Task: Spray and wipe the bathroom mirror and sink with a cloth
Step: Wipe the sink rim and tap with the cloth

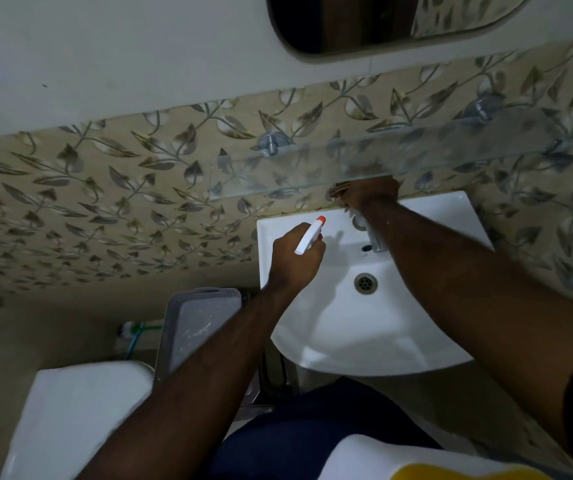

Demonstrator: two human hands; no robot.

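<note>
One spray bottle [309, 237], white with orange nozzle, gripped in the curled fingers of the left hand [292, 261], above left rear rim of white sink [347, 334]. Right hand [368, 195] at sink's back edge by faucet [377, 242], under glass shelf [278, 181]; grasp cannot be told. Mirror [364, 22] on wall above.

The sink [330, 327] is seen in plain white, its drain [365, 283] in silver. The spray bottle [307, 240] is shown white with an orange nozzle tip. The wall tiles [105, 202] are patterned in beige with grey-brown leaves on vines. The basket [216, 293] is coloured grey, its rim dotted with small holes.
</note>
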